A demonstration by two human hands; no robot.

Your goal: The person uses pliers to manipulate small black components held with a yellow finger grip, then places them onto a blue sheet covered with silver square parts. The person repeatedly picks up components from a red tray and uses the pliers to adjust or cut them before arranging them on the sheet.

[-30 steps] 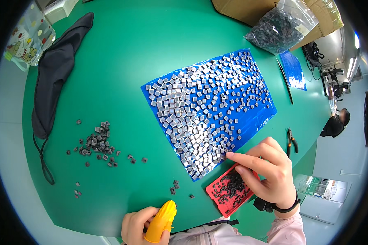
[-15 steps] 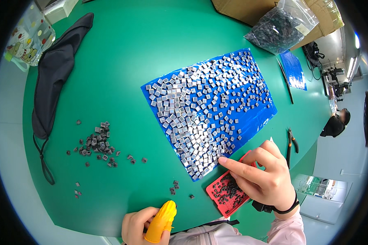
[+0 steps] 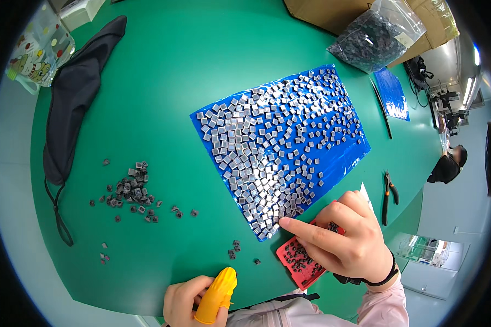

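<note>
Blue sheet [image 3: 333, 166] in the middle carries the silver squares [image 3: 244, 151]. Right hand [image 3: 350, 241] has its index out at the near edge, left hand [image 3: 193, 302] is curled; can't tell if either's pinching anything. I'd go light so neighbours don't skid.

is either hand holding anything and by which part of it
Cannot be told: the right hand has its index fingertip at the squares, with no clear hold; the left hand is curled, its grip hidden.

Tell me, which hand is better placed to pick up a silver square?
Probably the right hand: its index fingertip is at the silver squares on the blue sheet, while the left hand is farther off.
</note>
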